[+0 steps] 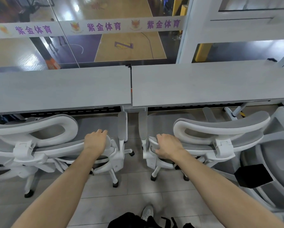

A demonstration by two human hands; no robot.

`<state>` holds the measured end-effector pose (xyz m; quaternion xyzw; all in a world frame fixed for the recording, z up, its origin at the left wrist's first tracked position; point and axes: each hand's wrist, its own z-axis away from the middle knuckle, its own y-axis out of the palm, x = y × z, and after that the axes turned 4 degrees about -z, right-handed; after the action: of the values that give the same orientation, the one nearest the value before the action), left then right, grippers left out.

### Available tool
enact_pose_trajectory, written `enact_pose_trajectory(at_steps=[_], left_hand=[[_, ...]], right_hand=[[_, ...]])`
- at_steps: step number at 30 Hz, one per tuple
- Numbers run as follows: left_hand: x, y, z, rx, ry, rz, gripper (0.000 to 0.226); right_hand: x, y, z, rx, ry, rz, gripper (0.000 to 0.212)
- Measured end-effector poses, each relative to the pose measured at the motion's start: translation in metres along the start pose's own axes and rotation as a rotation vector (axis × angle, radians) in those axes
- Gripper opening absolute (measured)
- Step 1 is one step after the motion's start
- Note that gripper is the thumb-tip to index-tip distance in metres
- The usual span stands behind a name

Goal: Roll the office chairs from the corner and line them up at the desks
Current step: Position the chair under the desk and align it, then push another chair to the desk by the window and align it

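Two chairs stand side by side, seats tucked under the counter (203,83). The left hand (95,141) curls over the left chair (39,139) back's right corner; the right hand (168,146) grips the right chair (220,137) back's left corner.

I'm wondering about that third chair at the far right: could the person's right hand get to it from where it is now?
Probably yes. The right hand grips the right chair; the third chair stands just beyond it with no barrier between, though the hand must let go first.
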<state>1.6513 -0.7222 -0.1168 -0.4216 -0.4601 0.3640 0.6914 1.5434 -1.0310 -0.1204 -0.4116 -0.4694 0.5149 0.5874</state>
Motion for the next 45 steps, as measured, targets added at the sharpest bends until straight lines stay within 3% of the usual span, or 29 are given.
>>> enact_pose_trajectory(at_steps=[5,9,13,17,23,26,30,34,37,40,45], left_hand=[[-0.017,-0.027,0.001,-0.095,0.027,0.125,0.036],[-0.067,-0.100,0.004,-0.251,0.138,0.201,0.031],[-0.141,-0.188,0.016,-0.415,0.302,0.285,0.033],[-0.225,-0.261,0.035,-0.554,0.465,0.297,0.038],[-0.361,-0.310,0.065,-0.620,0.688,0.327,0.038],[-0.432,-0.319,0.081,-0.613,0.815,0.325,0.041],[-0.526,-0.333,0.095,-0.612,0.978,0.279,0.074],[-0.612,-0.355,0.096,-0.603,1.122,0.250,0.096],[-0.660,-0.360,0.084,-0.574,1.179,0.212,0.098],[-0.678,-0.352,0.070,-0.741,1.181,0.241,0.084],[-0.676,-0.335,0.069,-0.985,1.120,0.259,0.082]], right_hand=[[0.010,-0.040,0.026,-0.210,-0.163,-0.008,0.027],[-0.014,-0.081,0.056,-0.531,-0.222,-0.123,0.022],[-0.052,-0.109,0.103,-0.703,-0.270,-0.133,0.023],[-0.115,-0.115,0.159,-0.884,-0.110,-0.152,0.024],[-0.267,-0.071,0.271,-0.814,0.516,-0.111,0.017],[-0.330,-0.039,0.335,-0.863,0.779,-0.158,0.024],[-0.394,0.006,0.393,-0.841,0.992,-0.166,0.044],[-0.425,0.054,0.402,-0.681,1.003,-0.185,0.071],[-0.429,0.065,0.401,-0.747,0.941,-0.173,0.072],[-0.431,0.065,0.399,-0.817,0.911,-0.157,0.073],[-0.459,0.072,0.408,-0.858,0.825,-0.166,0.072]])
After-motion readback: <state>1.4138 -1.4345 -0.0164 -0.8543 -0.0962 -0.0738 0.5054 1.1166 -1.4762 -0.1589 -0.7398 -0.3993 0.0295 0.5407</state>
